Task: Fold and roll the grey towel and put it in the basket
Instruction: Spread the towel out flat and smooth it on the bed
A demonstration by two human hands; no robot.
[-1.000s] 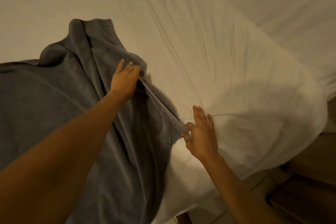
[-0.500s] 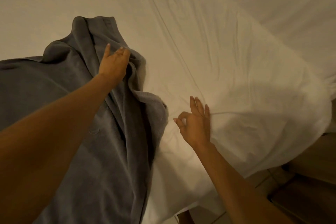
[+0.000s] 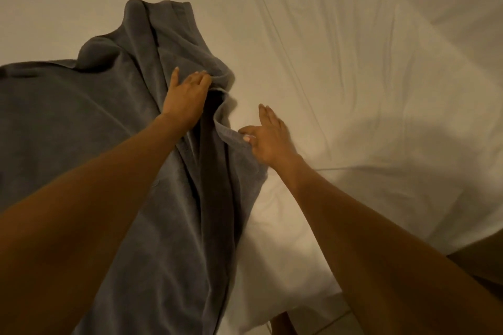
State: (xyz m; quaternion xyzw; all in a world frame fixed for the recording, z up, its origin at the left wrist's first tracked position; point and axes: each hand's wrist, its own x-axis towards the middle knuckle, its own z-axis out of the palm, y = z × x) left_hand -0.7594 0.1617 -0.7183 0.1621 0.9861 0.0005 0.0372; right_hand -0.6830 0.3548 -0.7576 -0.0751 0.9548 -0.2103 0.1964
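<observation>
The grey towel (image 3: 81, 128) lies rumpled across the left half of the white bed, with a bunched ridge running from the far end down toward me. My left hand (image 3: 186, 96) rests on that ridge, its fingers curled over a fold of cloth at the towel's right side. My right hand (image 3: 265, 140) pinches the towel's right edge between thumb and forefinger, while its other fingers stretch out over the sheet. No basket is in view.
The white sheet (image 3: 353, 76) of the bed fills the right and far side, creased and bare. The bed's near corner drops off at the lower right, where a strip of dark floor (image 3: 484, 258) shows.
My right hand had let go of the towel edge half a second ago and now pinches it again, farther left. My left hand stayed on the ridge.
</observation>
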